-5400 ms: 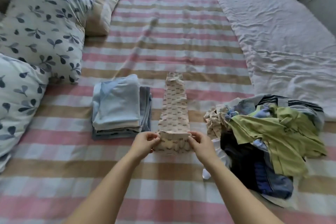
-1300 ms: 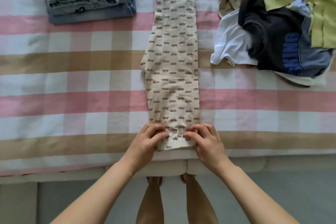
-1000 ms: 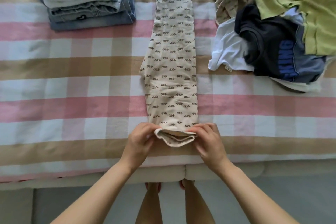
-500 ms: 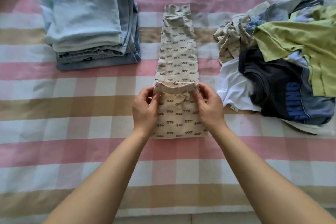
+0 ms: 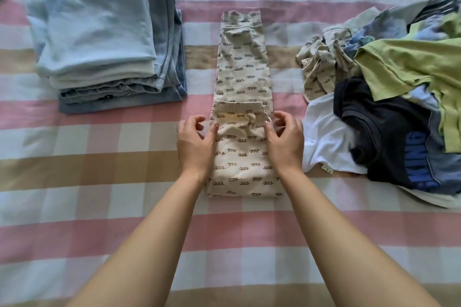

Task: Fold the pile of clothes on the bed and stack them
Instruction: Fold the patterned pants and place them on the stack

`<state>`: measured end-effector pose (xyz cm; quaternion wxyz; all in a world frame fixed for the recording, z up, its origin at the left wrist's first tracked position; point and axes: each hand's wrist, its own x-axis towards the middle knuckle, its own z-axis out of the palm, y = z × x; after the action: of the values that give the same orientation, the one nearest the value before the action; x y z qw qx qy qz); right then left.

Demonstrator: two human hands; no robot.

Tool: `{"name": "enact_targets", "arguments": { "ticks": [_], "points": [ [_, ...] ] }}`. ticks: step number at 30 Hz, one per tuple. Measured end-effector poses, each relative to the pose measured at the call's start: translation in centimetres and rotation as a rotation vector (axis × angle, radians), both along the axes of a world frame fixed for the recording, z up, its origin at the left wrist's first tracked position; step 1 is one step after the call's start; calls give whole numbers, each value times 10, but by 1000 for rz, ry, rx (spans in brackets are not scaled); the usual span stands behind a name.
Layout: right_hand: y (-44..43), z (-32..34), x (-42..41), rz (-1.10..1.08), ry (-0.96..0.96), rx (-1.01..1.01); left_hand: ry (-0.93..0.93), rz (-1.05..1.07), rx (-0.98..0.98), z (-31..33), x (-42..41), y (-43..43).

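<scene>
Flatten turned-up cuff end of cream squiggle-print knit trousers [image 5: 244,70], lying on checked bedcover [image 5: 99,182] btwn folded blue-grey clothes stack [image 5: 99,40] and unsorted multicolour heap [image 5: 389,117], w/ left hand [image 5: 195,143] and right hand [image 5: 285,141] flanking it, fingers loosely curled, apart, prob. gripping nothing; square edges, then fold far half over.

Soft, even daylight, fairly bright. Faint shadows hug the folded stack [image 5: 99,57] left of the patterned trousers [image 5: 243,75]. The trousers look sharp. The stack's far corner and the loose pile [image 5: 399,107] to their right smear, and the bed [image 5: 99,194] stripes bow slightly outward.
</scene>
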<state>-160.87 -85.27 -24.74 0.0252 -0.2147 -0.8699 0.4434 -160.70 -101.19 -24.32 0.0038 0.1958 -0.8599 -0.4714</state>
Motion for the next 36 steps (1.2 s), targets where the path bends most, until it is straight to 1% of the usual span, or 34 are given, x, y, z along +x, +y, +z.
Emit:
{"name": "enact_targets", "arguments": {
  "ticks": [2, 4, 6, 8, 11, 13, 16, 19, 23, 27, 30, 33, 34, 36],
  "points": [
    [2, 5, 30, -1, -63, 13, -32, 65, 12, 5, 30, -4],
    [2, 9, 67, 3, -155, -16, -81, 122, 42, 9, 64, -3],
    [-1, 12, 94, -27, -257, -28, -129, 190, 133, 9, 85, 2],
    [-4, 12, 103, -76, -319, -31, -183, 292, 281, 10, 89, 6],
    [-3, 14, 100, -153, -295, -166, -207, 355, 457, 11, 86, 9],
    [-2, 19, 107, -201, -257, -249, -204, 354, 513, 14, 94, 8],
    [-4, 30, 142, -228, -239, -286, -193, 366, 548, 22, 128, 5],
    [-8, 38, 200, -260, -282, -296, -201, 370, 511, 29, 185, 4],
    [-13, 31, 275, -336, -378, -322, -260, 436, 481, 27, 258, 5],
    [-14, 20, 313, -416, -456, -312, -350, 465, 478, 20, 294, 8],
    [-13, 23, 312, -418, -446, -252, -315, 380, 318, 22, 290, 8],
    [-8, 36, 285, -286, -307, -35, -169, 255, 123, 34, 266, 8],
    [-7, 41, 269, -225, -243, 4, -126, 208, 104, 39, 252, 9],
    [-6, 49, 230, -103, -156, -5, -59, 106, 125, 45, 218, 12]
  ]
}}
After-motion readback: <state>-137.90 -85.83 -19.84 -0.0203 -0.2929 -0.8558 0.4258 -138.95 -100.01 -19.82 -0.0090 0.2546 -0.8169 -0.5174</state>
